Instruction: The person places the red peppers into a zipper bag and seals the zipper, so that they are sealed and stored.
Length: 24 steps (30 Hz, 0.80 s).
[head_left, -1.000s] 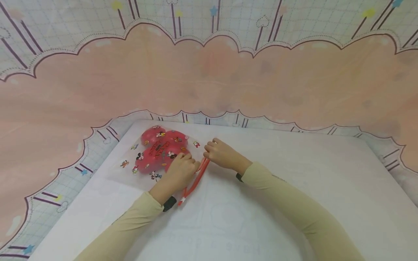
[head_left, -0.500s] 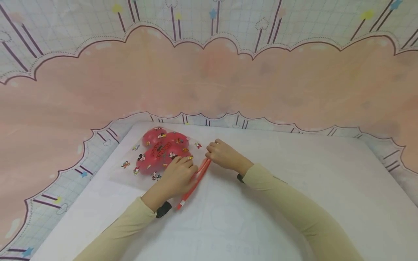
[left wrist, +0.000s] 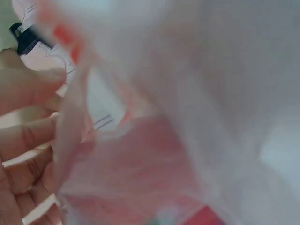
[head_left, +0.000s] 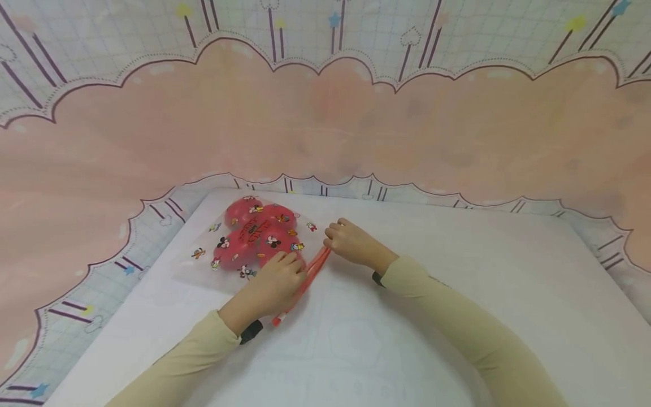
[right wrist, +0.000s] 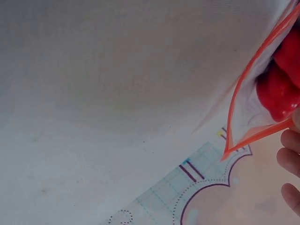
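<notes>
A translucent zip bag [head_left: 200, 276] printed with small cartoon figures lies on the white table, with several shiny red rounded things [head_left: 231, 251] inside. Its red-orange mouth edge [head_left: 316, 268] faces right. My left hand [head_left: 272, 282] grips the near part of that edge with bent fingers; in the left wrist view its fingers [left wrist: 28, 136] lie along the film, their tips partly hidden. At the far end of the mouth, my right hand [head_left: 353, 242] pinches the edge. The two lips [right wrist: 241, 89] stand apart in the right wrist view, showing the red things between them.
The white table [head_left: 458, 294] stretches to the right and front of the bag. A patterned pink and white cloth [head_left: 356, 130] hangs behind it and runs down along both sides. Black camera mounts [head_left: 251, 332] sit under the wrists.
My left hand has shifted slightly down and left along the mouth edge, and the gap near its lower end looks narrower. The right hand and bag have moved slightly right.
</notes>
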{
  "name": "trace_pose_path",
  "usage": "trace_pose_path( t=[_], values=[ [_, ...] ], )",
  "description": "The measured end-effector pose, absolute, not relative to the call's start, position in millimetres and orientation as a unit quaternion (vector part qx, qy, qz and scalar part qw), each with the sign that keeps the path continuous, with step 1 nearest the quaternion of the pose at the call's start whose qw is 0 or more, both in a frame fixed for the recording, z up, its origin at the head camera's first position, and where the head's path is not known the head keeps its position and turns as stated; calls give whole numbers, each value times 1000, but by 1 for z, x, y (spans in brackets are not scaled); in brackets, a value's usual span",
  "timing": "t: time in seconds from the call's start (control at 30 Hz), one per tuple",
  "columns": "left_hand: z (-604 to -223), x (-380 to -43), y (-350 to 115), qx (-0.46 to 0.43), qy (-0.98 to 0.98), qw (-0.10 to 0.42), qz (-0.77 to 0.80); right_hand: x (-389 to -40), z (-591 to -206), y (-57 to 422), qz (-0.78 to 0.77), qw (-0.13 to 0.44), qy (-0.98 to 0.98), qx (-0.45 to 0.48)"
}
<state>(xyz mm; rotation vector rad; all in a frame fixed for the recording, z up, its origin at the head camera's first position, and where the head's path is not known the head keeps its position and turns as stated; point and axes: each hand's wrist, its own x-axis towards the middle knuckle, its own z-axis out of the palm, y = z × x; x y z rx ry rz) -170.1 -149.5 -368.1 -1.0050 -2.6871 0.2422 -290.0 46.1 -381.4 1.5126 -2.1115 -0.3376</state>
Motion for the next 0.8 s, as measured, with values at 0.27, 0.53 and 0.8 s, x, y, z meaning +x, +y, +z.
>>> trace_pose_path(
  t=[0.27, 0.53, 0.8],
  values=[
    [-371, -164, -161, -406, -902, 112, 98, -290, -379, 46, -127, 240, -795, 543],
    [-370, -158, -168, -466, -873, 102, 101, -298, -374, 52, -114, 252, -799, 533],
    [-377, -159, -166, -493, -846, 186, 81, -298, -376, 54, -98, 233, -809, 530]
  ],
)
